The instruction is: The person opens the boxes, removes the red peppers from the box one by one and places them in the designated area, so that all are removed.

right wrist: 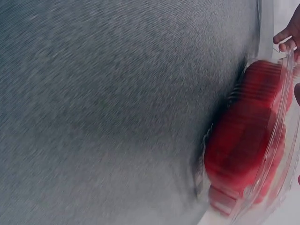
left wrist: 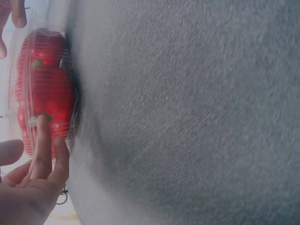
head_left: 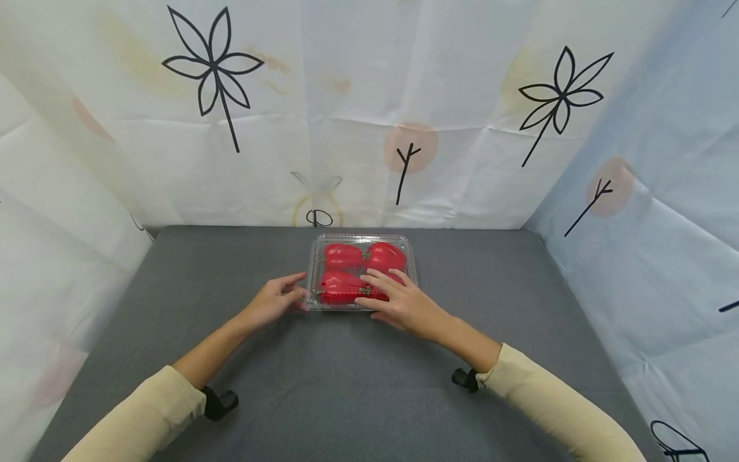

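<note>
Where hands (head_left: 274,305) (head_left: 410,308) reach, clear container (head_left: 369,238), just ahead

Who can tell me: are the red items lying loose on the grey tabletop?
No, in the head view the red items sit inside the clear container.

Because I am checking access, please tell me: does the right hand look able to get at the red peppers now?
Probably not directly: the right hand is over the front right of the clear plastic container, but this looks closed, with plastic between the hand and the red peppers.
</note>
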A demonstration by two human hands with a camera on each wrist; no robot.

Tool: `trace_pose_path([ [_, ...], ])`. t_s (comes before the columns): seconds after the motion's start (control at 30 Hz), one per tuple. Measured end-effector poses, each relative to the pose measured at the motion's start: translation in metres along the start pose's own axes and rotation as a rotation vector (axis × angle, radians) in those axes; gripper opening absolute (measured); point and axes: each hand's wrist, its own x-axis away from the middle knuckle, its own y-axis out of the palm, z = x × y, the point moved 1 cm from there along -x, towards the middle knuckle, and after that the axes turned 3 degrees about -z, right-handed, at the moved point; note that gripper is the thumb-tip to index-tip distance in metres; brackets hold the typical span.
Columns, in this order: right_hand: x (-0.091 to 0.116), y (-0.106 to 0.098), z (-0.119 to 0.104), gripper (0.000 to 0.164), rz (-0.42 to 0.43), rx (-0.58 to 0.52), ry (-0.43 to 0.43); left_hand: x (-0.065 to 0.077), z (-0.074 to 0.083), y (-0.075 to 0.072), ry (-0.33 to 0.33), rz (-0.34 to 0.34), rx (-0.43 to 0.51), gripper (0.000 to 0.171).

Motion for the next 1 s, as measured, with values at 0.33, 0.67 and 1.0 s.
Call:
trace_pose_path([
  [0.33, -0.017, 0.011, -0.009, 0.046, -0.024, 0.011, 0.015, 0.001, -0.004, 0.003, -0.122, -0.001, 0.176, 0.063],
  [0.67, -0.028, 0.020, -0.016, 0.044, -0.070, 0.051, 0.068, 0.004, -0.006, 0.005, -0.135, -0.005, 0.212, 0.069],
  [1.0, -0.033, 0.026, -0.021, 0.036, -0.072, 0.036, 0.093, 0.003, -0.011, 0.008, -0.128, 0.015, 0.243, 0.069],
])
